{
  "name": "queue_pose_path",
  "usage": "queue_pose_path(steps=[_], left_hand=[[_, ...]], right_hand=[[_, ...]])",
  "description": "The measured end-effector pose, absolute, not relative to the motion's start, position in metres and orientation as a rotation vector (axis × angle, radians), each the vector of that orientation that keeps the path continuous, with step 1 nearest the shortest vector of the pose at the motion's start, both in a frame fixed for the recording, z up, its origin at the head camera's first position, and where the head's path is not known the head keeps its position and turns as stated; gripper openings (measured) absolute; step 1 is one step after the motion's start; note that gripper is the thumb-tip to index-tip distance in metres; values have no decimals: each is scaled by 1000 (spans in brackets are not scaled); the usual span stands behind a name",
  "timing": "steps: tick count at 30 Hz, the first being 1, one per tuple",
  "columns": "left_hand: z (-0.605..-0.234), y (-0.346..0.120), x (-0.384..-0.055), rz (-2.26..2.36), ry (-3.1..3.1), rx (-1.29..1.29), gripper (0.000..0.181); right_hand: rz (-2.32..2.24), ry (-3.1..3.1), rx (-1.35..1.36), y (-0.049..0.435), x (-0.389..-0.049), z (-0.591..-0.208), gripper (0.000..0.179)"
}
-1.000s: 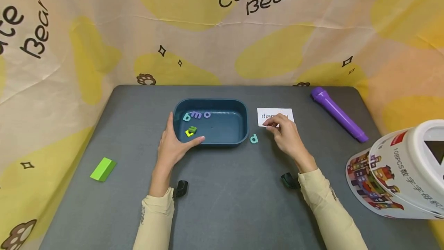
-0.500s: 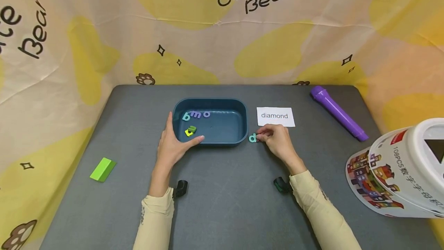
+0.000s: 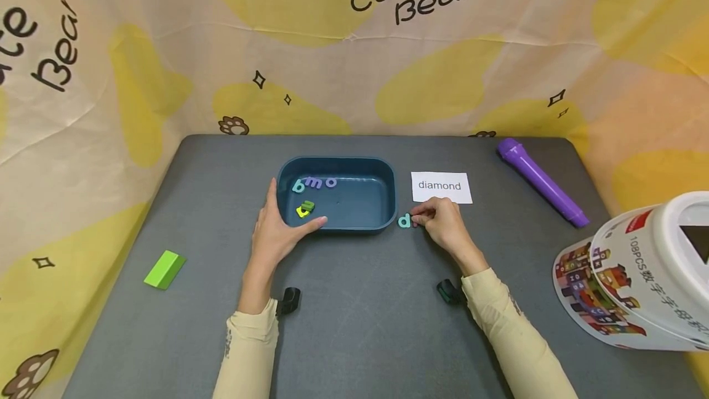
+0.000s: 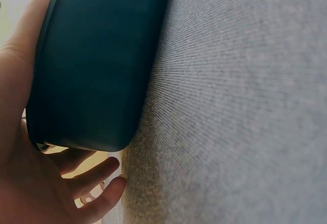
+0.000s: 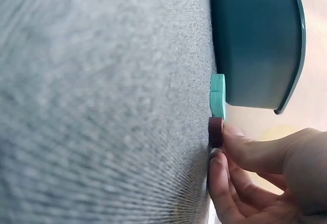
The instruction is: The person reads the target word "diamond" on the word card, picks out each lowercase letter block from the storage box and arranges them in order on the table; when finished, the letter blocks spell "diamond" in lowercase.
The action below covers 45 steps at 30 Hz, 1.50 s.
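Note:
A dark blue plastic tray (image 3: 365, 229) stands on the table, and my left hand (image 3: 277, 236) rests against its front left corner, fingers along the left end, thumb stretched along the front rim. Inside the tray lie a teal b (image 3: 298, 186), a purple m (image 3: 313, 183), a purple o (image 3: 330, 183), and a green letter (image 3: 307, 205) against a yellow one (image 3: 301, 212). My right hand (image 3: 443, 223) pinches a small dark red piece (image 5: 215, 131), its shape mostly hidden, beside a teal letter d (image 3: 404, 221) right of the tray.
A white card (image 3: 441, 187) reading "diamond" lies beyond my right hand. A purple toy microphone (image 3: 543, 183) is at the back right, a large white tub (image 3: 631, 276) at the right edge. A green block (image 3: 165, 270) lies at the left of the grey table (image 3: 360, 325).
My right hand has come down from over the card toward me and left, bringing the small dark red piece beside the teal d. My left hand and the tray have stayed put.

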<state>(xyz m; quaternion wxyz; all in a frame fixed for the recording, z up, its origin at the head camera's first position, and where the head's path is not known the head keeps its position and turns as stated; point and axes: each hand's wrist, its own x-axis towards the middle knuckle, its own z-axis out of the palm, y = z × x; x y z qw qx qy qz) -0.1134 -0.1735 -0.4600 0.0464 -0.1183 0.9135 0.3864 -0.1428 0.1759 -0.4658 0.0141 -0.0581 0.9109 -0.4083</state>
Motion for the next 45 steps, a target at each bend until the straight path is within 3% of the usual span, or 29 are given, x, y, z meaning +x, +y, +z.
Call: queue_pose_path(steps=[19,24,30,36,45], left_hand=[[-459,-172,-113,1168,2787,-369,142],[-459,-172,-113,1174,2793,-364,142],[-460,-173,-113,1179,2794,-360,143],[-459,-175,-113,1190,2778,-326,145],[-459,-179,-112,1216,2764,-235,151]], right_hand=[[-1443,2946,-156,165,-153,-450,17],[-1640,2935,-377,134,-158,-436,21],[-1413,2814,-681,87,-158,-434,33],[-1083,2651,-768,51,-163,-437,55],[-1046,2431,-873,19,-184,-447,66]])
